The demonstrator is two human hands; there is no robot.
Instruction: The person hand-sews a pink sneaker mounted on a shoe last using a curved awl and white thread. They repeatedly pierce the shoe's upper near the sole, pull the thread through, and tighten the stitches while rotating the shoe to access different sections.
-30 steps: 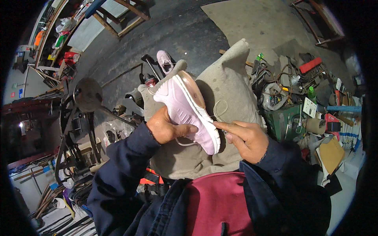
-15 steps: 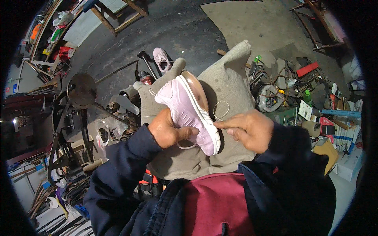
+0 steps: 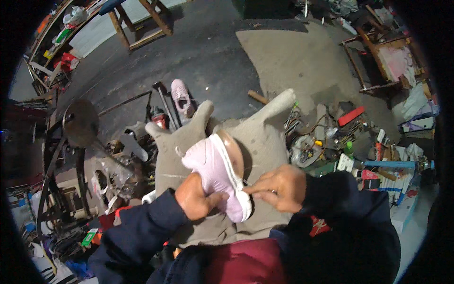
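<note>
1. One pink shoe (image 3: 213,161) lies on its side above a beige cloth (image 3: 267,142) spread over the lap; clock positions below are read from its middle. The toe points to 5 o'clock, the heel to about 11, and the white sole edge, with a clear brownish heel part (image 3: 232,152), faces 2 to 3 o'clock.

2. Left hand (image 3: 196,196), between 7 and 8 o'clock: the grip is closed around the shoe, thumb laid along the upper; the other fingers are largely hidden.

3. Right hand (image 3: 279,189), between 3 and 4 o'clock: a fingertip meets the white sole edge near the forefoot. The fingers are bent; whether this grip pinches anything small cannot be told.

4. Second pink shoe (image 3: 179,94), at 11 o'clock, on the dark floor (image 3: 208,57), well apart from the first.

5. Surroundings: a round metal disc (image 3: 81,119) at 10 o'clock; a red object (image 3: 351,116) at 2; a green bottle (image 3: 349,149) between 2 and 3; a blue rod (image 3: 390,164) at 3.
</note>
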